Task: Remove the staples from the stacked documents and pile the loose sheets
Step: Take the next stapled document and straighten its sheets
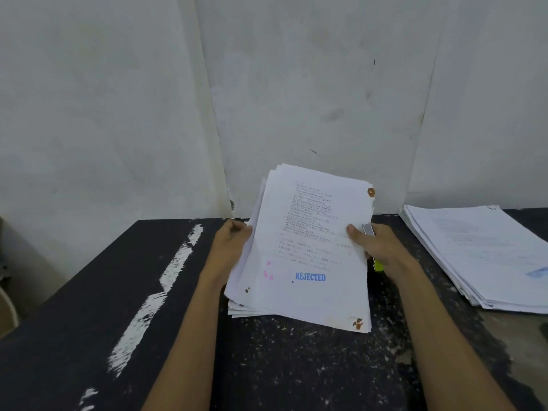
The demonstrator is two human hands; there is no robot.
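A stack of white printed documents [308, 250] is tilted up from the black table [296, 366], its lower edge resting on the surface. The top sheet carries a blue "REJECTED" stamp and brown stains at the corners. My left hand [229, 241] grips the stack's left edge, fingers hidden behind the paper. My right hand [376, 247] holds the right edge with the thumb on the top sheet, and it also grips a staple remover [372, 241] with a metal head and a yellow-green body.
A second pile of white sheets [486, 256] lies flat at the table's right, close to the wall. A white paint streak [157, 289] crosses the left part of the tabletop. A stained white wall stands directly behind the table.
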